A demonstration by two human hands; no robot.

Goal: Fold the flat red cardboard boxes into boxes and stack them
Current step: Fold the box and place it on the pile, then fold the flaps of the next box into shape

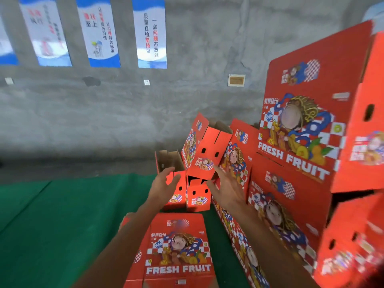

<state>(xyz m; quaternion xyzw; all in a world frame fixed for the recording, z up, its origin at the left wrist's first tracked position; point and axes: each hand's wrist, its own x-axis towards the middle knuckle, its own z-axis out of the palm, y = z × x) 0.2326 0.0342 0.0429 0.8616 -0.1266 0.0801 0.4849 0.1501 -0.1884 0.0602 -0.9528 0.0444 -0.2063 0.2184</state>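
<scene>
A folded red cardboard box (204,146) sits tilted above two more folded boxes (188,194) that stand upright on the green felt-like mat (52,221). The tilted one leans on a corner, its open top turned toward the grey concrete wall (145,113), and shows plain brown card inside; whether it holds anything cannot be told. It appears free of both hands, though motion blur makes contact at its lower corner uncertain. The left hand (164,185) is spread, fingers straight, just below and left of it; the right hand (226,188) is spread too, fingers wide, just beside its lower right corner. Nearer the person lies a flat red box (178,250) printed FRESH FRUIT, glossy, with a cartoon figure. At right stands a tall stack of boxes (301,142), matte red, punched with oval handle holes.
</scene>
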